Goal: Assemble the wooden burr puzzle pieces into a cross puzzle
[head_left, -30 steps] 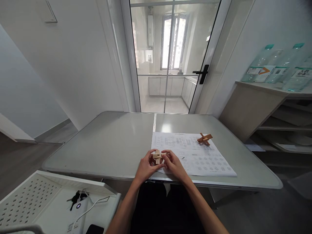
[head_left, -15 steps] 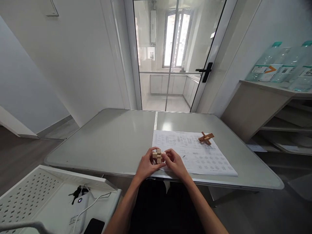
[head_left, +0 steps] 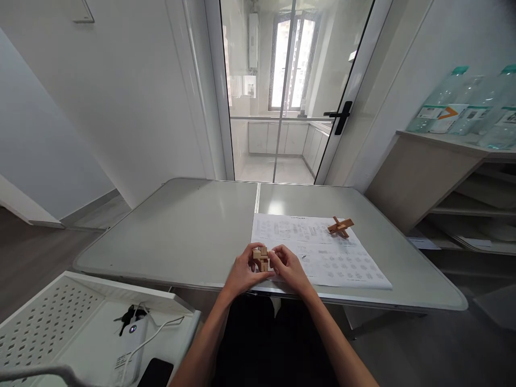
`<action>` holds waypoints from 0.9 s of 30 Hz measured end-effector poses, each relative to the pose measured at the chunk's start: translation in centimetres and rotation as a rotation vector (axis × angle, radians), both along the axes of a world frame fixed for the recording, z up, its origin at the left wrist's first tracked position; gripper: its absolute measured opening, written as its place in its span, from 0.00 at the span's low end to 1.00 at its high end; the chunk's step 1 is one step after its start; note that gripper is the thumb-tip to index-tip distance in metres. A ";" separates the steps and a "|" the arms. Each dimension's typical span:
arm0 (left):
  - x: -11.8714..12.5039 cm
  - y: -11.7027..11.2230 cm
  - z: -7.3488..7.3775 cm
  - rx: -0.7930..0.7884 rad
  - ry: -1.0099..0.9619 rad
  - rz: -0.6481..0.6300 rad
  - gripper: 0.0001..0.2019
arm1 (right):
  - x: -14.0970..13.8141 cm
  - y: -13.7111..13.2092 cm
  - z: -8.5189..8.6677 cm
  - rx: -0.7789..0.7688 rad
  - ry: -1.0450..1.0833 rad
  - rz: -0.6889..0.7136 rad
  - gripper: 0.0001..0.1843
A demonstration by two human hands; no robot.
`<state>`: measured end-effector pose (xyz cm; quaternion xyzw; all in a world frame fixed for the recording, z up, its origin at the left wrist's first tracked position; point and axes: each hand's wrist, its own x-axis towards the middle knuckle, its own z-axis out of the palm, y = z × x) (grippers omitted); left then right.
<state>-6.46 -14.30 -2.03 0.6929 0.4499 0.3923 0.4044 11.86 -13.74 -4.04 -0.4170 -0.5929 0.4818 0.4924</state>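
Note:
A light wooden interlocking puzzle (head_left: 261,258), made of crossed blocks, is held at the table's near edge. My left hand (head_left: 244,273) curls around its left side and underside, thumb along the bottom. From the right, the fingertips of my right hand (head_left: 285,265) pinch against the puzzle's right end and partly hide it. Under and beyond my right hand lies a printed instruction sheet (head_left: 314,242) with rows of small diagrams. A second, darker wooden puzzle (head_left: 341,227) of crossed sticks rests on the sheet's far right corner.
The grey table (head_left: 193,231) ends against a glass door (head_left: 258,145). At lower left a white basket (head_left: 92,317) holds keys (head_left: 127,319), a power bank (head_left: 133,344) with a cable, and a phone (head_left: 156,373). Plastic bottles (head_left: 447,113) stand on a shelf unit (head_left: 435,161) at right.
The light block piece jutting out at the puzzle's right side by my right fingers shows less now. My right fingertips sit closer against the puzzle. My left hand keeps its hold.

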 end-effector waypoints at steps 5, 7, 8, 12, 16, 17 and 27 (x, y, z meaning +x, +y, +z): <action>0.0 -0.1 0.1 0.004 0.001 -0.007 0.32 | 0.1 0.1 -0.4 -0.023 0.006 0.008 0.23; 0.0 -0.1 0.1 0.006 0.002 0.001 0.31 | 0.1 0.2 -0.6 -0.022 -0.001 0.015 0.23; 0.0 -0.1 0.2 0.005 0.003 0.004 0.31 | 0.1 0.2 -0.6 -0.019 -0.003 0.018 0.23; 0.0 -0.1 0.2 -0.015 0.002 0.008 0.31 | 0.2 0.3 -0.8 -0.007 -0.016 0.020 0.23; 0.0 0.0 0.1 -0.020 0.012 0.006 0.30 | 0.2 0.3 -0.8 -0.011 -0.030 0.013 0.25; 0.0 0.0 0.1 -0.018 0.013 0.009 0.30 | 0.1 0.3 -0.8 -0.012 -0.032 0.011 0.25; 0.0 0.0 0.0 0.010 0.006 0.022 0.29 | 0.0 0.2 0.1 -0.018 -0.089 -0.009 0.28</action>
